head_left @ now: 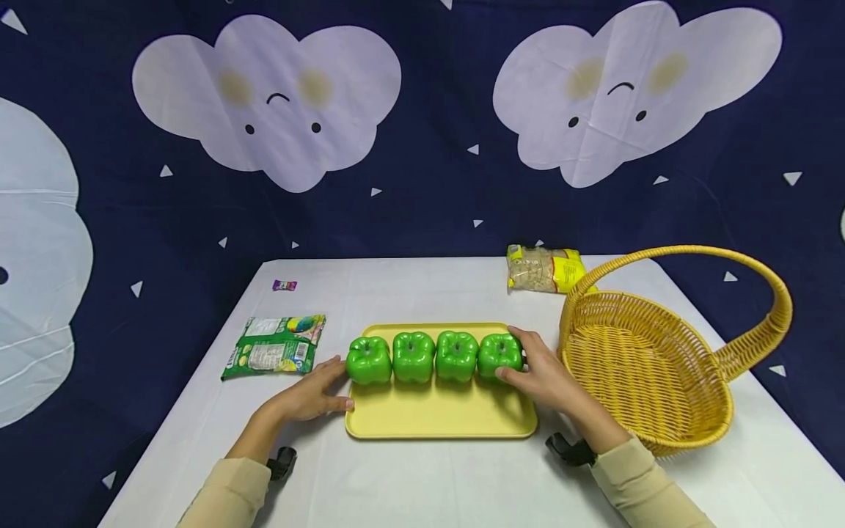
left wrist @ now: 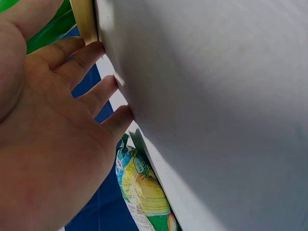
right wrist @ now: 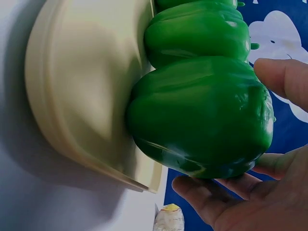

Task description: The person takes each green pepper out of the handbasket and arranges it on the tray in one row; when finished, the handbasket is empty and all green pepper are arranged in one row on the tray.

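Several green bell peppers stand side by side in a row on a yellow tray. My right hand grips the rightmost green bell pepper, its thumb on the near side and fingers round the far right side. The right wrist view shows that pepper between thumb and fingers, low over the tray. At the tray's left end rests my left hand, fingers spread, beside the leftmost pepper. In the left wrist view, the left fingertips are at the tray edge and the white tabletop.
A wicker basket with a tall handle stands on the right. Behind it lies a yellow and clear bag. On the left are a green packet and a small purple wrapped piece. A dark blue cloud-patterned cloth hangs behind the table.
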`<state>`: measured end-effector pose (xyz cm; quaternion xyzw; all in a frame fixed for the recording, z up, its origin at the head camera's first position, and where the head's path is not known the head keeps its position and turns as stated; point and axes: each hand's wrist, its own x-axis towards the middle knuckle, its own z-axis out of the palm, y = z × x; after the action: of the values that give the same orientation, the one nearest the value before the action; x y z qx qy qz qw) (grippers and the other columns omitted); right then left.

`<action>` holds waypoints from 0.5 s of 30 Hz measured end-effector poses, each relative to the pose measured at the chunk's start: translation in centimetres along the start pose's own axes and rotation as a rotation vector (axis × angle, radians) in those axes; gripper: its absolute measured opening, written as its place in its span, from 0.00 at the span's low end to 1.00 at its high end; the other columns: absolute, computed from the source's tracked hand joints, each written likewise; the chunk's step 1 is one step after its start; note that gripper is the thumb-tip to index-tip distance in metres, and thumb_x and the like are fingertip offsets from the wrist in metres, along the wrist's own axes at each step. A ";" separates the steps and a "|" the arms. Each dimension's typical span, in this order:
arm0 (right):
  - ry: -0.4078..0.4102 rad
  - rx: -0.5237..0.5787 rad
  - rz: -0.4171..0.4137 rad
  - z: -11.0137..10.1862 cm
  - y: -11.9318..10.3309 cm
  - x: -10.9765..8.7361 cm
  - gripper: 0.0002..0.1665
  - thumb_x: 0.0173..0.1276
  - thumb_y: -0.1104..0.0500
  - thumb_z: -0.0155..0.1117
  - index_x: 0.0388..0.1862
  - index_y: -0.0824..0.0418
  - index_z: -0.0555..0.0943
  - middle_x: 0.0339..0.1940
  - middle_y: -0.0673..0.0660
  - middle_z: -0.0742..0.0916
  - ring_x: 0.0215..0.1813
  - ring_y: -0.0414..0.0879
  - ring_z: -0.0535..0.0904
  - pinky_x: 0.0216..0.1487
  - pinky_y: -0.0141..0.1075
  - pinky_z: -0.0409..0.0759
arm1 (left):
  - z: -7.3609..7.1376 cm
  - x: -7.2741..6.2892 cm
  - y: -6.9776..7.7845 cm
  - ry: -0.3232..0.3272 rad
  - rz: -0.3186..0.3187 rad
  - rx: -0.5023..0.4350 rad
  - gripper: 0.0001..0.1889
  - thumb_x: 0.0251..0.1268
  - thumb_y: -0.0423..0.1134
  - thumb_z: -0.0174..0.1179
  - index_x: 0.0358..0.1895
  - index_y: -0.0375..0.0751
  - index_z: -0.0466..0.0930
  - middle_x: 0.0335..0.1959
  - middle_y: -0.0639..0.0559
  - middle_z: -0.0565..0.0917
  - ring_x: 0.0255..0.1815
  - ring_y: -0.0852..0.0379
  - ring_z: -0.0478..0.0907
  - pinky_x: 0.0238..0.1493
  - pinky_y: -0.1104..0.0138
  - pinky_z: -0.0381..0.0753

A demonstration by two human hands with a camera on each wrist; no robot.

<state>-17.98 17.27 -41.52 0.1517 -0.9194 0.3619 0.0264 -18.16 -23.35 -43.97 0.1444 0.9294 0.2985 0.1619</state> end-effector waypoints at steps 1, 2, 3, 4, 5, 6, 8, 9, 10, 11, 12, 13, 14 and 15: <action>0.001 0.003 -0.001 0.0 0.0 0.0 0.46 0.59 0.53 0.68 0.71 0.66 0.59 0.62 0.70 0.72 0.59 0.62 0.74 0.59 0.55 0.76 | 0.0 0.0 0.0 -0.001 0.000 0.000 0.44 0.55 0.52 0.65 0.72 0.36 0.56 0.74 0.34 0.55 0.76 0.34 0.43 0.74 0.39 0.42; 0.001 0.004 -0.001 0.0 0.0 0.0 0.46 0.59 0.53 0.68 0.71 0.66 0.59 0.62 0.70 0.72 0.59 0.62 0.74 0.59 0.55 0.76 | 0.0 0.0 0.0 -0.001 -0.001 -0.001 0.45 0.55 0.52 0.65 0.72 0.36 0.56 0.74 0.34 0.54 0.76 0.34 0.43 0.74 0.39 0.42; 0.001 0.005 -0.002 0.0 0.0 -0.1 0.46 0.59 0.52 0.69 0.71 0.66 0.58 0.62 0.70 0.71 0.59 0.63 0.74 0.59 0.56 0.75 | 0.0 0.0 0.0 -0.001 -0.001 -0.003 0.45 0.55 0.52 0.65 0.72 0.36 0.56 0.74 0.34 0.54 0.76 0.34 0.43 0.74 0.39 0.42; 0.003 0.002 -0.004 0.0 -0.1 -0.1 0.47 0.58 0.52 0.69 0.71 0.66 0.58 0.62 0.70 0.71 0.58 0.62 0.75 0.59 0.56 0.75 | 0.0 0.0 0.0 -0.001 -0.002 -0.003 0.45 0.55 0.52 0.65 0.72 0.36 0.56 0.74 0.34 0.54 0.76 0.34 0.43 0.73 0.39 0.42; 0.003 -0.002 -0.005 -0.1 -0.1 -0.1 0.47 0.58 0.52 0.69 0.71 0.65 0.58 0.63 0.69 0.71 0.58 0.62 0.74 0.59 0.56 0.75 | 0.0 0.0 0.0 -0.002 -0.003 -0.003 0.45 0.55 0.53 0.65 0.72 0.36 0.56 0.74 0.34 0.54 0.76 0.34 0.43 0.73 0.39 0.42; 0.004 -0.005 -0.005 -0.1 -0.1 -0.2 0.47 0.58 0.52 0.69 0.71 0.65 0.58 0.63 0.69 0.71 0.58 0.62 0.74 0.59 0.56 0.75 | 0.0 0.0 0.0 -0.003 -0.005 -0.004 0.45 0.55 0.52 0.65 0.72 0.36 0.56 0.74 0.34 0.54 0.76 0.34 0.43 0.73 0.39 0.42; 0.008 -0.021 -0.003 -0.2 -0.2 -0.2 0.48 0.57 0.51 0.69 0.71 0.64 0.58 0.64 0.69 0.70 0.60 0.62 0.73 0.60 0.57 0.73 | 0.0 0.0 0.1 -0.004 -0.010 -0.006 0.45 0.55 0.53 0.65 0.72 0.37 0.56 0.74 0.35 0.54 0.77 0.35 0.42 0.74 0.39 0.42; 0.011 -0.031 -0.004 -0.2 -0.2 -0.2 0.48 0.57 0.50 0.69 0.71 0.64 0.58 0.64 0.68 0.70 0.61 0.62 0.72 0.61 0.58 0.72 | 0.1 0.0 0.1 -0.005 -0.013 -0.007 0.45 0.54 0.53 0.65 0.72 0.37 0.56 0.74 0.35 0.54 0.77 0.35 0.42 0.74 0.39 0.42; 0.015 -0.041 -0.006 -0.3 -0.2 -0.3 0.48 0.57 0.50 0.69 0.71 0.63 0.58 0.65 0.68 0.70 0.62 0.62 0.71 0.62 0.58 0.71 | 0.0 0.0 0.2 -0.005 -0.013 -0.003 0.45 0.54 0.53 0.65 0.72 0.37 0.56 0.74 0.35 0.54 0.76 0.34 0.43 0.74 0.39 0.42; 0.019 -0.048 -0.008 -0.3 -0.3 -0.3 0.48 0.57 0.49 0.70 0.71 0.63 0.58 0.65 0.68 0.70 0.64 0.63 0.69 0.63 0.59 0.69 | 0.0 0.0 0.2 -0.006 -0.015 -0.004 0.45 0.55 0.53 0.65 0.72 0.38 0.56 0.74 0.35 0.54 0.76 0.34 0.42 0.74 0.39 0.42; 0.024 -0.053 -0.012 -0.4 -0.3 -0.3 0.48 0.57 0.49 0.70 0.71 0.63 0.58 0.66 0.69 0.70 0.66 0.64 0.68 0.65 0.60 0.68 | 0.0 0.1 0.2 -0.005 -0.019 -0.007 0.45 0.54 0.53 0.65 0.72 0.38 0.56 0.75 0.35 0.54 0.77 0.35 0.42 0.74 0.39 0.42; 0.029 -0.060 -0.016 -0.5 -0.4 -0.4 0.49 0.57 0.49 0.70 0.71 0.63 0.58 0.66 0.69 0.69 0.67 0.64 0.66 0.66 0.61 0.66 | 0.1 0.1 0.2 -0.004 -0.023 -0.009 0.45 0.54 0.53 0.66 0.72 0.38 0.56 0.75 0.36 0.54 0.77 0.35 0.42 0.74 0.40 0.42; 0.035 -0.066 -0.025 -0.6 -0.4 -0.4 0.49 0.57 0.49 0.70 0.71 0.63 0.59 0.66 0.69 0.69 0.68 0.64 0.65 0.66 0.61 0.65 | 0.1 0.1 0.2 -0.003 -0.023 -0.010 0.45 0.54 0.53 0.66 0.72 0.38 0.56 0.74 0.36 0.54 0.77 0.35 0.43 0.74 0.39 0.42; 0.040 -0.070 -0.031 -0.7 -0.5 -0.5 0.48 0.57 0.48 0.70 0.71 0.63 0.59 0.66 0.69 0.69 0.68 0.64 0.65 0.67 0.61 0.65 | 0.1 0.1 0.2 -0.003 -0.026 -0.010 0.45 0.54 0.53 0.66 0.72 0.39 0.56 0.75 0.36 0.55 0.77 0.35 0.43 0.74 0.40 0.42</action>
<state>-17.44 17.49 -40.77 0.1576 -0.9283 0.3321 0.0555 -18.21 -23.09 -43.92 0.1319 0.9296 0.3006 0.1678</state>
